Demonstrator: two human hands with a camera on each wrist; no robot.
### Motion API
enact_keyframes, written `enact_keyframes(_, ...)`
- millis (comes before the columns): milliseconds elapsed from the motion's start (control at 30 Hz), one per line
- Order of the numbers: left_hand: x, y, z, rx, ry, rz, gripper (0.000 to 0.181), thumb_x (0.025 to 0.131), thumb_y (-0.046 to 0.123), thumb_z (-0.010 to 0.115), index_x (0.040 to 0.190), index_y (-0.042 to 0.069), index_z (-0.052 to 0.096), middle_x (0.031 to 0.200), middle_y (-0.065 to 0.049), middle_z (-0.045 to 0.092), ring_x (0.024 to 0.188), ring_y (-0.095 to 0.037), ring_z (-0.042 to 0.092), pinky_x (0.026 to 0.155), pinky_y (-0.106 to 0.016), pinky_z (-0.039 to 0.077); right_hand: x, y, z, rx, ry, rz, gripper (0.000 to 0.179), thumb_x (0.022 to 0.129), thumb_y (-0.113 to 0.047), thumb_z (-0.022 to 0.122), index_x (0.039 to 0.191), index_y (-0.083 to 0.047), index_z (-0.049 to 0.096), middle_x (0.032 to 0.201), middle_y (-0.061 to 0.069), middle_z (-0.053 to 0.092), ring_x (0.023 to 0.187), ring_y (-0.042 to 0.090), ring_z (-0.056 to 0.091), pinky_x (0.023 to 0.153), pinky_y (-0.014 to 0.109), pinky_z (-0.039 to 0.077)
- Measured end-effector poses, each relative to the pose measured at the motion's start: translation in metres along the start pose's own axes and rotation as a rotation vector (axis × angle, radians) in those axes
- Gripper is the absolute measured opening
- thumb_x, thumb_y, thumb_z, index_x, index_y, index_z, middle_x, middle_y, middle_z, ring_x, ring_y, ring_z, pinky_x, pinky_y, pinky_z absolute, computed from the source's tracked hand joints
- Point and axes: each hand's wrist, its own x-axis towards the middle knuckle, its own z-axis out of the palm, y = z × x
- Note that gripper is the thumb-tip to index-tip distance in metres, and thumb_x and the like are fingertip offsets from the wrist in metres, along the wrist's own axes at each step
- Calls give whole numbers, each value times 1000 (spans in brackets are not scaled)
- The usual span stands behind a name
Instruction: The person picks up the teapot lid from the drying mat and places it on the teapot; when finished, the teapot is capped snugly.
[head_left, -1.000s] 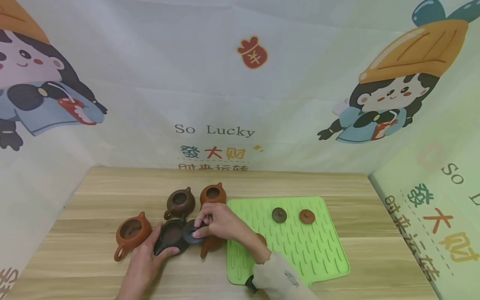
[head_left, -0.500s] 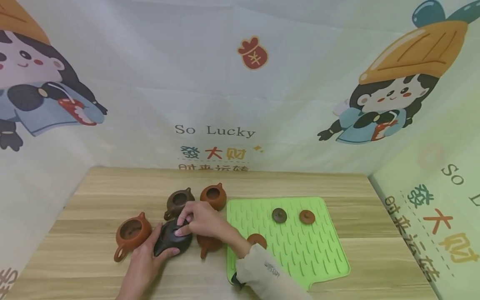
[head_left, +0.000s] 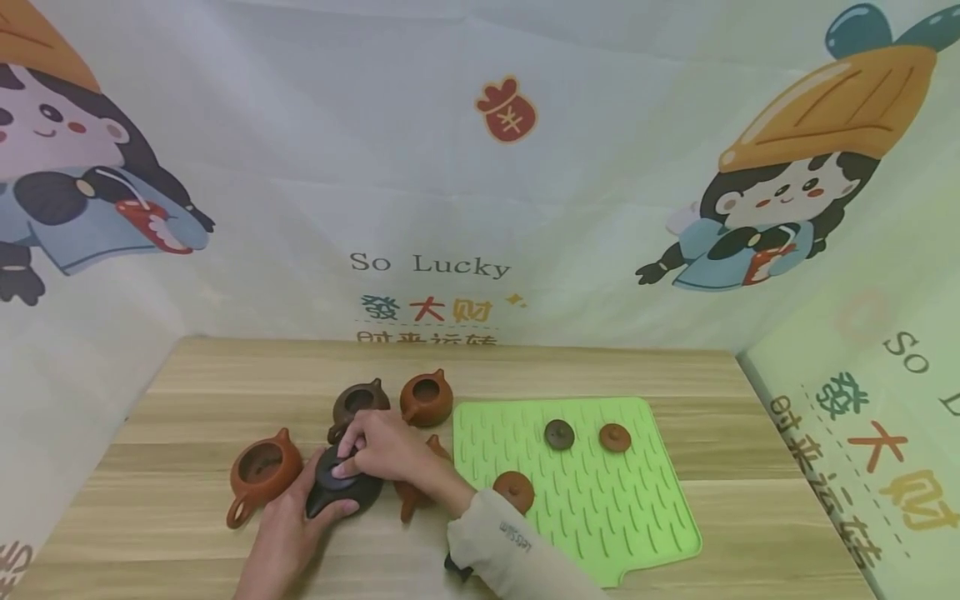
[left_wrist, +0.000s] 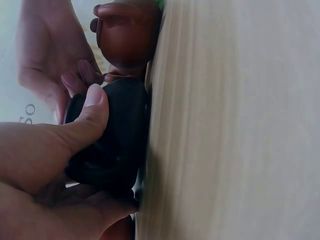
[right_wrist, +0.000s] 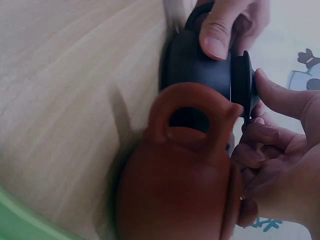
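My left hand (head_left: 288, 525) grips a black teapot (head_left: 362, 496) from its left side, thumb on the near wall. Between the thumb and fingers of my right hand (head_left: 393, 450) is a black lid (head_left: 327, 477), pinched over the pot's opening. Seen from the right wrist, the lid (right_wrist: 243, 82) is at the mouth of the black teapot (right_wrist: 197, 62); whether it is fully seated I cannot tell. A reddish-brown teapot (right_wrist: 170, 185) with a lid knob showing stands close beside the right hand, partly hidden by the wrist in the head view.
Open teapots stand around: an orange-brown one (head_left: 255, 475) at left, a dark brown one (head_left: 348, 404) behind and another orange-brown one (head_left: 431, 404). A green mat (head_left: 600, 508) at right bears three lids. A small black object (head_left: 456, 568) shows under the right sleeve.
My right hand has carried the black lid leftward from beside the black teapot onto its opening. The left hand has kept its grip on the pot.
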Motion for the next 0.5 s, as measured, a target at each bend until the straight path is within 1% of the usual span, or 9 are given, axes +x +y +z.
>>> enact_keyframes(100, 0, 1, 0, -2, -6, -4, 90, 93, 41, 89, 163, 1, 47, 151, -36, 60, 132, -61, 61, 105, -75, 49, 1, 1, 2, -13, 6, 6, 17, 86, -22, 96, 91, -11, 84, 89, -8, 68, 80, 1, 54, 78, 13, 46)
enact_keyframes(267, 0, 2, 0, 4, -5, -10, 92, 93, 40, 88, 163, -1, 46, 152, -37, 59, 133, -61, 61, 105, -74, 50, 1, 4, 4, -37, 12, 10, 17, 87, -23, 96, 90, -12, 84, 88, -8, 68, 79, 0, 54, 77, 13, 47)
enact_keyframes(400, -1, 2, 0, -5, -17, -34, 94, 94, 43, 87, 165, -1, 44, 154, -37, 57, 135, -62, 59, 107, -74, 48, 0, 4, 6, -46, 8, 17, 18, 87, -25, 96, 91, -12, 83, 87, -8, 68, 78, 0, 54, 76, 12, 47)
enact_keyframes(500, -1, 2, -1, -7, -31, -49, 96, 94, 45, 87, 165, -2, 42, 155, -38, 55, 136, -62, 58, 108, -74, 48, 0, 3, 7, -80, 9, 18, 18, 87, -26, 96, 91, -14, 84, 88, -9, 68, 79, 0, 54, 76, 12, 47)
